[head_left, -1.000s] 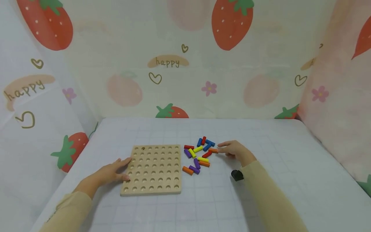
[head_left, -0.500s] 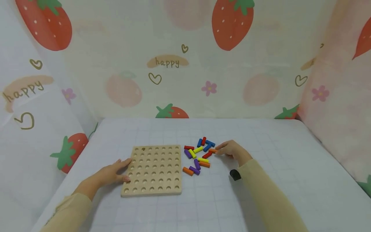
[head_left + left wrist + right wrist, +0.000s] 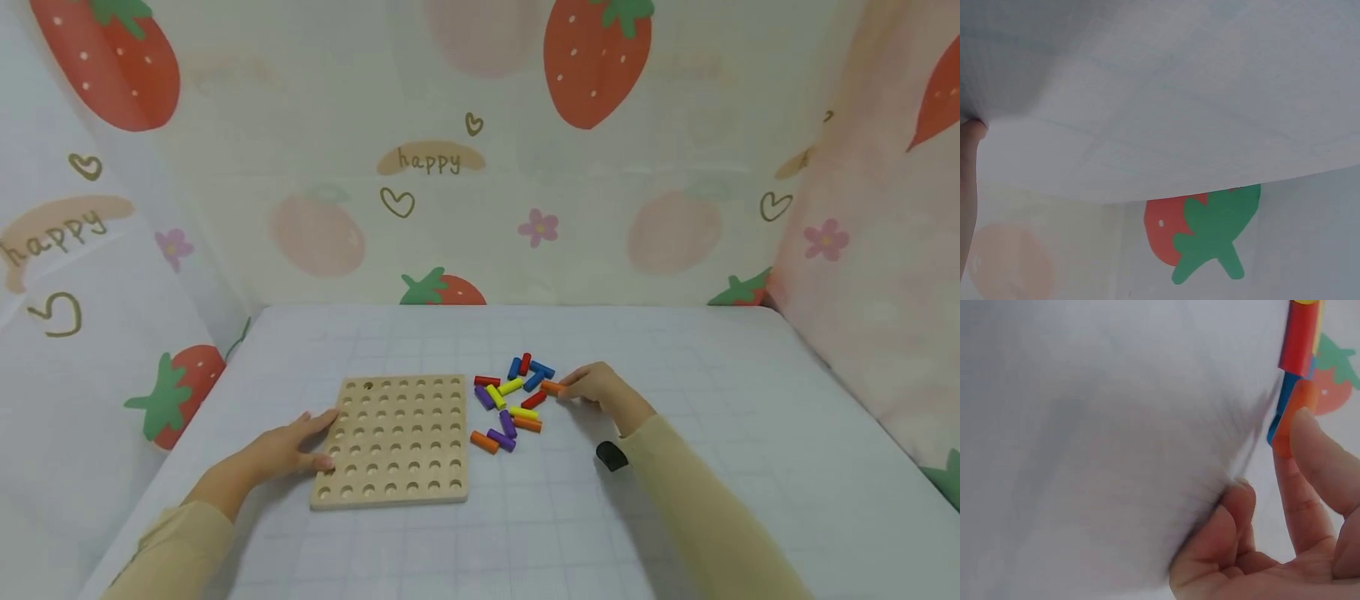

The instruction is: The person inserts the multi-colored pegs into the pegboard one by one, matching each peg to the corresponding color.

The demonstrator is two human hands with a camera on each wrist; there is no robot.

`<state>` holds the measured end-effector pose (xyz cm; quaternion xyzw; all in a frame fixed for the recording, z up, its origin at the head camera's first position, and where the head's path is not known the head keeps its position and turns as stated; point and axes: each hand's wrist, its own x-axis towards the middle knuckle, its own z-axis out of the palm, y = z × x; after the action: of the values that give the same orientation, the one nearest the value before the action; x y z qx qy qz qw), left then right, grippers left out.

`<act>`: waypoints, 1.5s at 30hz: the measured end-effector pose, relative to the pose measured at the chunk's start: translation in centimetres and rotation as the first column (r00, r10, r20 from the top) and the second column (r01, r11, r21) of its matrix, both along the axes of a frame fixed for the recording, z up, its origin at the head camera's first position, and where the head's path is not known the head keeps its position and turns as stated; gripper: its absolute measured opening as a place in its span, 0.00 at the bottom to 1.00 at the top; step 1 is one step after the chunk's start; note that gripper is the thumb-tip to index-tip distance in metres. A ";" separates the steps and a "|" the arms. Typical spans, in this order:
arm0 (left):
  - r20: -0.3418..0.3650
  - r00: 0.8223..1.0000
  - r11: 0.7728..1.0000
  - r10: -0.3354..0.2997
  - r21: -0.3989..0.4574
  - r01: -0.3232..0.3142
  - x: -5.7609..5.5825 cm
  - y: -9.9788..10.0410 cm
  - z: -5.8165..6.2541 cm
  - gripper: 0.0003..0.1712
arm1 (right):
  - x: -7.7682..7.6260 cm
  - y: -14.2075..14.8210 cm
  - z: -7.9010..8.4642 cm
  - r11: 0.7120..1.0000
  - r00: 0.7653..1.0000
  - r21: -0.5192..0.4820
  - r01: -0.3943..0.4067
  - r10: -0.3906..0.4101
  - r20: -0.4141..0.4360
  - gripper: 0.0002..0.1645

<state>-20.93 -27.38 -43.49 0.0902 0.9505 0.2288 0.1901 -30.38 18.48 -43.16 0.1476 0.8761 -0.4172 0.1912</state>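
My right hand (image 3: 603, 392) pinches an orange peg (image 3: 552, 388) between thumb and index finger, at the right side of a loose cluster of pegs. In the right wrist view, the thumb lies over that orange peg (image 3: 1294, 419), and the other fingers are curled near the cloth. A square wooden board (image 3: 393, 500) with rows of round holes lies left of the pegs. Along its left edge rests my left hand (image 3: 277, 454), fingers spread, the thumb on the board's edge. Only one digit of the left hand (image 3: 969, 169) enters the left wrist view.
Several red, blue, yellow, purple and orange pegs lie scattered right of the board, among them a yellow peg (image 3: 523, 412) and a purple peg (image 3: 501, 440). A black object (image 3: 612, 456) shows beside the right sleeve. Strawberry-printed curtains (image 3: 450, 225) stand around the white tablecloth (image 3: 540, 542).
My right hand has shifted slightly left, and its fingers have come together on the orange peg. The left hand stays at the board's edge.
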 end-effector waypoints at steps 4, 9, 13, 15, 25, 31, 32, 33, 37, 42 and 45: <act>0.006 1.000 1.000 0.011 -0.003 -0.011 0.1 -0.1 0.0 0.58 | 0.5 0.1 0.9 0.999 0.999 -0.039 -0.027 0.028 0.019 0.17; 0.004 1.000 1.000 0.008 -0.010 -0.007 0.2 -0.1 0.3 0.58 | 0.9 -0.1 1.9 0.992 1.000 -0.129 -0.014 0.016 0.018 0.19; -0.003 1.000 1.000 -0.001 -0.012 0.001 0.1 0.0 0.7 0.58 | 1.0 -0.2 2.2 0.979 1.000 -0.202 0.009 -0.015 -0.025 0.21; -0.004 1.000 1.000 -0.004 -0.014 0.004 0.1 0.1 0.8 0.58 | 1.1 -0.2 2.3 0.976 0.999 -0.217 0.005 -0.015 -0.045 0.22; 0.000 1.000 1.000 0.008 -0.014 -0.008 0.1 0.0 0.7 0.58 | 1.1 -0.6 2.5 0.960 0.996 -0.276 -0.038 0.014 -0.090 0.21; 0.002 1.000 1.000 0.009 0.002 -0.009 0.2 0.2 0.7 0.59 | 0.9 -1.0 2.9 0.945 0.996 -0.325 -0.031 0.003 -0.086 0.22; 0.003 1.000 1.000 0.009 0.004 -0.009 0.2 0.2 0.7 0.59 | 0.9 -1.1 2.9 0.942 0.997 -0.336 -0.024 -0.005 -0.083 0.22; 0.004 1.000 1.000 0.009 0.006 -0.009 0.2 0.3 0.7 0.59 | 0.9 -1.2 3.0 0.939 0.997 -0.344 -0.014 -0.014 -0.081 0.22; 0.002 1.000 1.000 0.004 0.014 -0.004 0.3 0.3 0.6 0.59 | 0.8 -1.6 2.9 0.933 0.997 -0.360 0.000 -0.028 -0.073 0.21; -0.018 1.000 1.000 -0.018 0.023 0.019 0.5 0.1 0.4 0.57 | 0.9 -2.4 2.7 0.915 0.996 -0.402 -0.040 0.007 -0.084 0.21; -0.019 1.000 1.000 -0.017 0.019 0.017 0.4 0.1 0.4 0.57 | 1.0 -2.9 2.9 0.904 0.995 -0.421 -0.071 0.032 -0.098 0.22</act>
<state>-20.54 -27.24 -43.11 0.1025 0.9491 0.2356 0.1822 -29.39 15.59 -40.30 0.0605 0.7759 -0.5984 0.1904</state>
